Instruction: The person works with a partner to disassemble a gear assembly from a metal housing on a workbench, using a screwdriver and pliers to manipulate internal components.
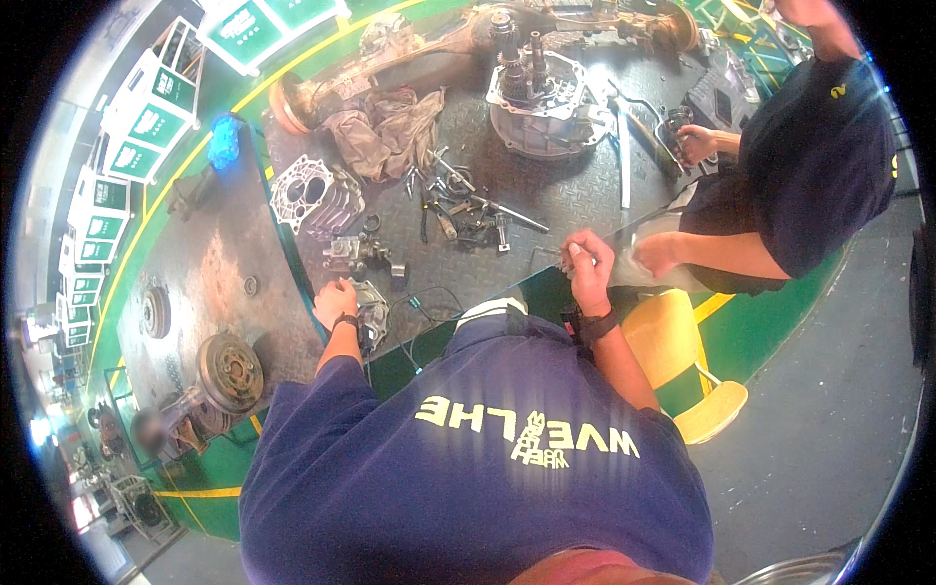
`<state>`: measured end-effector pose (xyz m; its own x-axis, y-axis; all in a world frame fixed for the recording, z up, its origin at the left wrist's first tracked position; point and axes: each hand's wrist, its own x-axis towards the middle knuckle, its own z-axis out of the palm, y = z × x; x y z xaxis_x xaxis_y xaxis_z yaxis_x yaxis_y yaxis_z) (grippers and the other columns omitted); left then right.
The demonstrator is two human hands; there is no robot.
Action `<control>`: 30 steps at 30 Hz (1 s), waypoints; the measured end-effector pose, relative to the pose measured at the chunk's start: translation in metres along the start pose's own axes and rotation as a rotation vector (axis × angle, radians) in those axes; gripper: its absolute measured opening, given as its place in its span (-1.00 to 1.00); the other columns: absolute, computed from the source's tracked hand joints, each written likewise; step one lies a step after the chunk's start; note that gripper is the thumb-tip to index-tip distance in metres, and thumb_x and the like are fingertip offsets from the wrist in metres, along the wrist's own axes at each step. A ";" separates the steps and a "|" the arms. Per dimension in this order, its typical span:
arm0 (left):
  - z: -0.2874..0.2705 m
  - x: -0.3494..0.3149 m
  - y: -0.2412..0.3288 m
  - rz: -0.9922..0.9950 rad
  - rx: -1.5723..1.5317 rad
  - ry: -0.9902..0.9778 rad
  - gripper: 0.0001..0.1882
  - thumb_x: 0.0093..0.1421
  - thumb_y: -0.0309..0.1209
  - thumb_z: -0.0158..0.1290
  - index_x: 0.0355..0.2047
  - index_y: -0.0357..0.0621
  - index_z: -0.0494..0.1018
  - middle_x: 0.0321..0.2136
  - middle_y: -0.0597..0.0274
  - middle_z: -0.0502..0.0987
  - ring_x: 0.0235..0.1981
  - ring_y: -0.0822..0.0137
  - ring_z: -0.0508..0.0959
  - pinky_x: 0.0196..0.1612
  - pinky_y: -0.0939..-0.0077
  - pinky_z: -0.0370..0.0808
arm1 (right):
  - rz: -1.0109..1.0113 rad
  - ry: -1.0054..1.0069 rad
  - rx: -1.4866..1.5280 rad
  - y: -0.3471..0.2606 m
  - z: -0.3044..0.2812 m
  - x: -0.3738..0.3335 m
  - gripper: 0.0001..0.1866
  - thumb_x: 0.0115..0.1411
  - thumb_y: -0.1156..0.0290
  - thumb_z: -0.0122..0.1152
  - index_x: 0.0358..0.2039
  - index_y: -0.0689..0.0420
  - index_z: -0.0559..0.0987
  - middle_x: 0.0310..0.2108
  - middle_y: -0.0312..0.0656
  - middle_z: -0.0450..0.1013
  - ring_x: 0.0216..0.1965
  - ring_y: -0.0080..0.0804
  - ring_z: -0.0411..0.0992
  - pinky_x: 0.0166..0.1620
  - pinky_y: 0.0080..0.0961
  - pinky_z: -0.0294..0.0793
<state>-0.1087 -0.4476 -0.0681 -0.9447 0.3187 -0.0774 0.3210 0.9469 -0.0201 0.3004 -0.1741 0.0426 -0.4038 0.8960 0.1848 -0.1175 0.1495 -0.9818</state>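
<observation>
My left hand (335, 303) is low at the table's near edge, its fingers curled against a light metal casting (373, 316) with a hollow middle. My wrist and the casting touch or nearly touch. My right hand (589, 265) is raised over the near edge with bent fingers closed together; what they hold, if anything, is too small to make out. Just beyond my left hand sits a small metal block assembly (343, 255). A finned cylinder block (314, 195) with two dark bores lies farther off.
Loose tools and small parts (453, 205) spread over the metal table (409, 255), near a crumpled cloth (385, 132) and a large gear housing (546, 122). A co-worker's hand (697, 144) grips a dark tool at right. A yellow chair (673, 341) stands beside me.
</observation>
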 end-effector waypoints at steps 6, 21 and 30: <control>-0.001 0.000 0.000 -0.005 -0.002 -0.008 -0.53 0.36 0.03 -0.05 -0.21 -0.04 0.70 -0.14 0.09 0.71 -0.02 -0.03 0.64 0.06 -0.10 0.48 | -0.031 -0.007 -0.020 -0.002 0.001 0.004 -0.82 0.30 0.44 0.12 -0.42 0.27 0.56 -0.50 -0.31 0.46 -0.47 -0.61 0.36 -0.38 -0.55 0.32; 0.018 0.007 -0.015 0.022 0.017 -0.005 -0.50 0.34 0.05 -0.06 -0.17 -0.04 0.71 -0.14 0.04 0.71 -0.02 -0.05 0.65 0.02 -0.08 0.54 | -0.001 0.022 -0.105 -0.001 0.000 0.001 -0.81 0.25 0.42 0.13 -0.43 0.28 0.57 -0.50 -0.20 0.50 -0.42 -0.45 0.43 -0.28 -0.44 0.42; 0.010 0.007 -0.008 0.017 -0.039 0.018 -0.53 0.33 0.00 -0.02 -0.16 -0.08 0.70 -0.14 0.02 0.71 -0.04 -0.07 0.65 0.00 -0.10 0.52 | 0.005 0.015 -0.059 -0.007 0.001 0.007 -0.83 0.25 0.43 0.13 -0.41 0.27 0.55 -0.51 -0.27 0.47 -0.41 -0.56 0.40 -0.28 -0.49 0.41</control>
<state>-0.1171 -0.4532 -0.0787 -0.9402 0.3353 -0.0599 0.3347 0.9421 0.0202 0.2976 -0.1697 0.0512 -0.3904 0.9029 0.1800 -0.0614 0.1695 -0.9836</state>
